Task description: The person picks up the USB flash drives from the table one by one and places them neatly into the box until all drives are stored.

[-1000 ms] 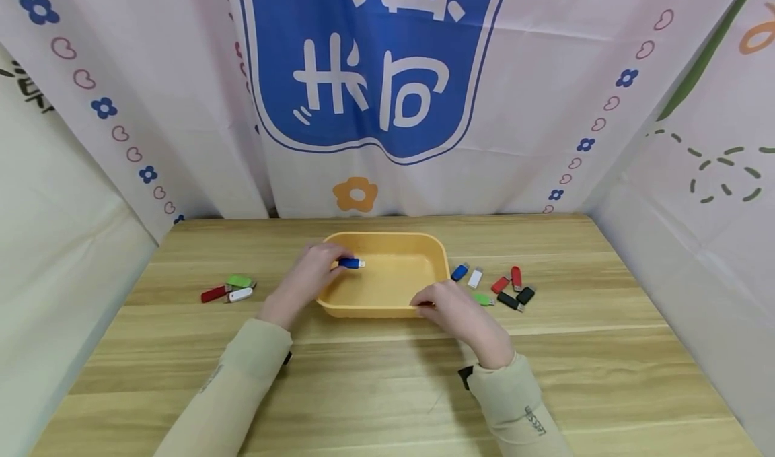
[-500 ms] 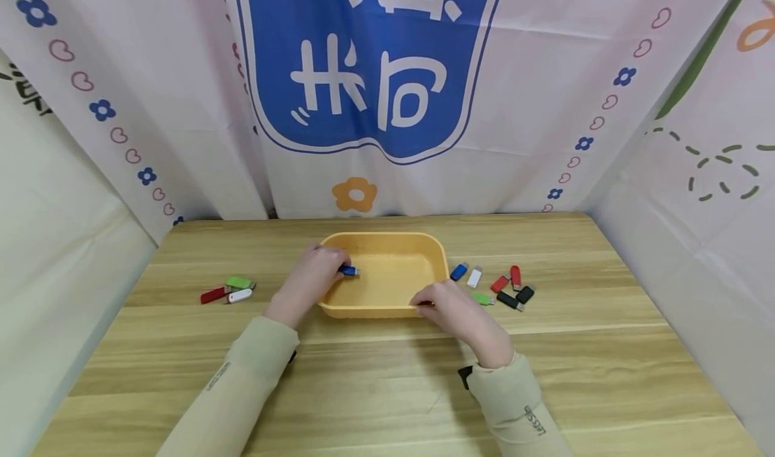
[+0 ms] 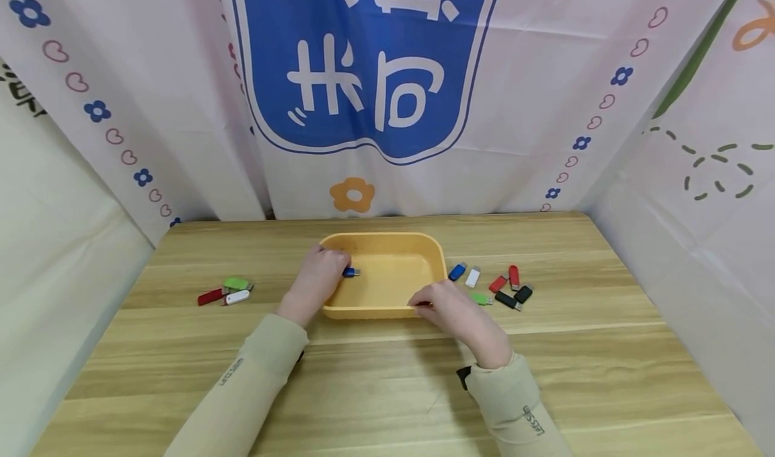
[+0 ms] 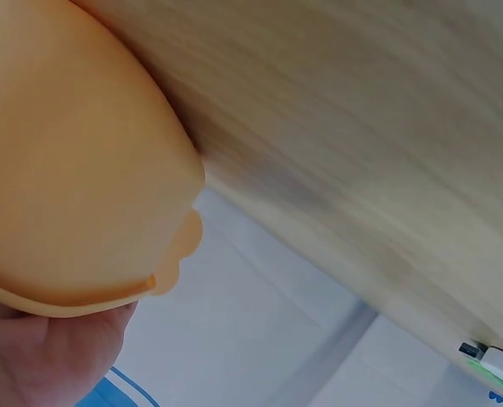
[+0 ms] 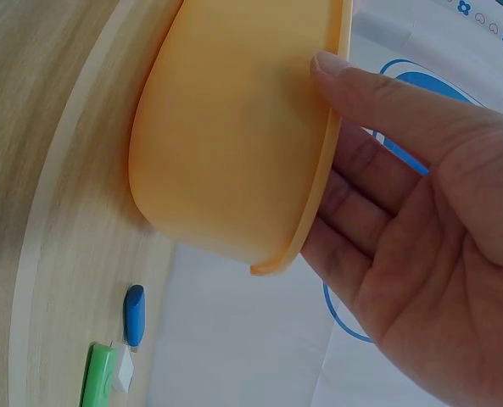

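Note:
A blue USB flash drive point(image 3: 351, 272) lies low inside the yellow plastic box point(image 3: 387, 312), its metal plug pointing right. My left hand point(image 3: 317, 276) reaches over the box's left side, fingertips at the drive and covering its rear end. The left wrist view shows that hand point(image 4: 56, 352) behind the box's rim, which hides the drive there. My right hand point(image 3: 457, 312) holds the near right corner of the box. In the right wrist view, its thumb point(image 5: 378, 97) lies on the outer wall at the rim and its fingers curl inside.
Left of the box lie dark red point(image 3: 210, 297), green point(image 3: 236, 283) and white point(image 3: 237, 297) flash drives. To its right are several more, including blue point(image 3: 457, 272), white point(image 3: 473, 277), red point(image 3: 514, 276), black point(image 3: 523, 294) and green point(image 3: 482, 299). A printed cloth point(image 3: 521, 107) hangs behind the wooden table point(image 3: 387, 390).
My left hand has lowered the blue flash drive into the box, and its fingers now cover more of the drive's rear end. The right hand stays at the rim.

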`<state>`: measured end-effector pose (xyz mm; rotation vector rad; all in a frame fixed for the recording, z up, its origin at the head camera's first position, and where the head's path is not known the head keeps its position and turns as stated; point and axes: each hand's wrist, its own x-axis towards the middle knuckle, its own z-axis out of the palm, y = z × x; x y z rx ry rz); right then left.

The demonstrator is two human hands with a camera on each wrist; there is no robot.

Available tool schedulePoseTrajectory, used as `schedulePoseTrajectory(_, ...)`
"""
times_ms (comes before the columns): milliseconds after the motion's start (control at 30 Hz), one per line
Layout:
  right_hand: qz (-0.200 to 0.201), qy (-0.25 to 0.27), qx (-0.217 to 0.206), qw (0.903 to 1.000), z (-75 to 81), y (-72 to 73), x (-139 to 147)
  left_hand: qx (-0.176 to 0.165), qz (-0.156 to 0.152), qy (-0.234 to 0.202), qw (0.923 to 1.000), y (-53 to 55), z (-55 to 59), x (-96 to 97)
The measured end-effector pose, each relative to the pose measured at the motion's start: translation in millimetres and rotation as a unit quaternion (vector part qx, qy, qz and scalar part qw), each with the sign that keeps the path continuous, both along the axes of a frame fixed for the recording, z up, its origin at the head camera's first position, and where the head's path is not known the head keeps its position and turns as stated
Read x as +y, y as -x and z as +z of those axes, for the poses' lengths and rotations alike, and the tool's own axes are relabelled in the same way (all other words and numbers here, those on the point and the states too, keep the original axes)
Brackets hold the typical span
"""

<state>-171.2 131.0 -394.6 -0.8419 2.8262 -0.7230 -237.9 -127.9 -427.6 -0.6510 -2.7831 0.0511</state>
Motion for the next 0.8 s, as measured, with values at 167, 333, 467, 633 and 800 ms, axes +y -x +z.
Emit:
schedulePoseTrajectory(167, 0.0, 0.001, 0.001, 1.0, 0.4, -0.5, -0.1, 0.017, 0.001, 0.009, 0.9998, -1.3, -1.2, 0.2)
schedulePoseTrajectory(333, 0.002, 0.004, 0.002, 1.0, 0.2, -0.3, 0.4, 0.015, 0.007, 0.019, 0.9997, 0.1, -3.7, 0.8)
schedulePoseTrajectory(467, -0.001, 0.003, 0.005, 1.0, -0.7, 0.5, 1.0, 0.02, 0.008, 0.021, 0.9995, 1.1, -5.4, 1.4)
schedulePoseTrajectory(633, -0.002, 0.002, 0.004, 1.0, -1.9, 1.5, 0.8, 0.018, 0.004, 0.017, 0.9997, 1.1, -5.5, 1.4)
schedulePoseTrajectory(800, -0.001, 0.002, 0.005, 1.0, -2.2, 1.6, 0.5, 0.015, 0.001, 0.01, 0.9998, 1.8, -6.3, 0.7)
